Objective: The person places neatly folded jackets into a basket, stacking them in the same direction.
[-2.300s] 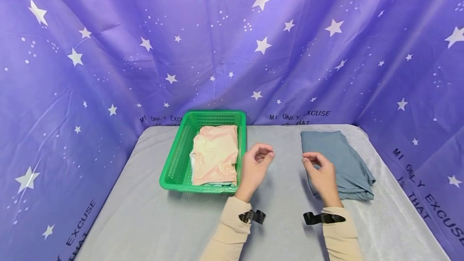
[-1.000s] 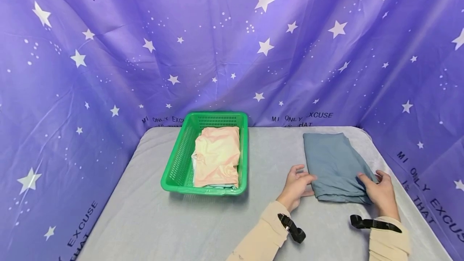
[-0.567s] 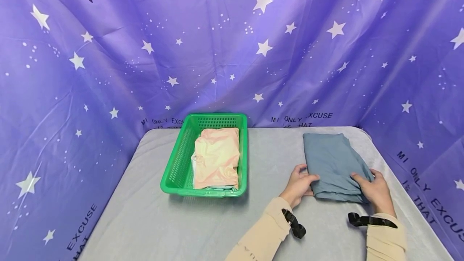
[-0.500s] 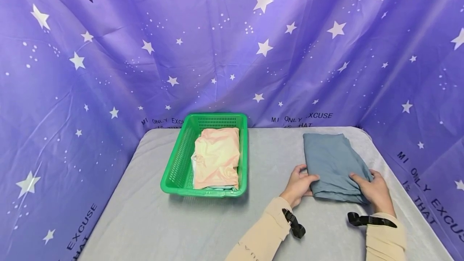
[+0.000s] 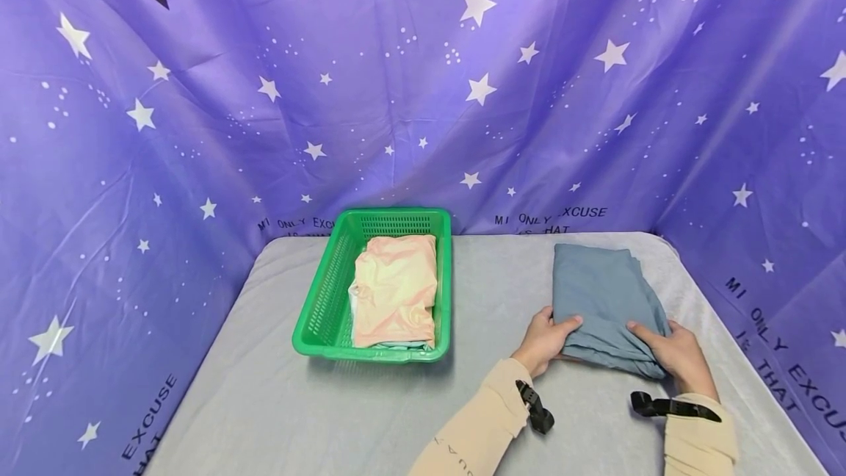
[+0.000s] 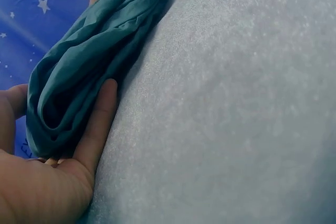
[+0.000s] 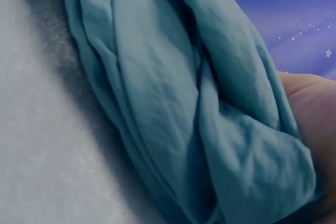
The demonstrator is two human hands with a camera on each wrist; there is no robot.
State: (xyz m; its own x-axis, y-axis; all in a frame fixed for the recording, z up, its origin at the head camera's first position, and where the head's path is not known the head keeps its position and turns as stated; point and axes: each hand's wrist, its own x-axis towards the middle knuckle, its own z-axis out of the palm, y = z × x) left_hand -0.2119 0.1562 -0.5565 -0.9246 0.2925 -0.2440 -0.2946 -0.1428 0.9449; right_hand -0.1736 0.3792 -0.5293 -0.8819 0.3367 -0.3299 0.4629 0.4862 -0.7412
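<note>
A folded blue-grey cloth (image 5: 604, 307), layered and soft like a garment, lies at the right of the table. My left hand (image 5: 540, 342) grips its near left corner, thumb on top and fingers beneath. On the near right side my right hand (image 5: 682, 358) holds it the same way, thumb across the upper layer. The left wrist view has the rolled fold of the cloth (image 6: 79, 87) between thumb and fingers, one finger (image 6: 100, 124) along its underside. Loose layers of the cloth (image 7: 157, 87) fill the right wrist view and hide most of the right fingers.
A green plastic basket (image 5: 305, 340) stands left of the cloth, holding a folded pink garment (image 5: 395, 289) on top of other folded pieces. The grey-covered table (image 5: 297, 417) runs back to a purple star-patterned curtain (image 5: 396, 94).
Both hands came from mid-table to the cloth's near corners and took hold. The cloth's near right side has since been drawn inward, and the right hand has moved slightly left with it.
</note>
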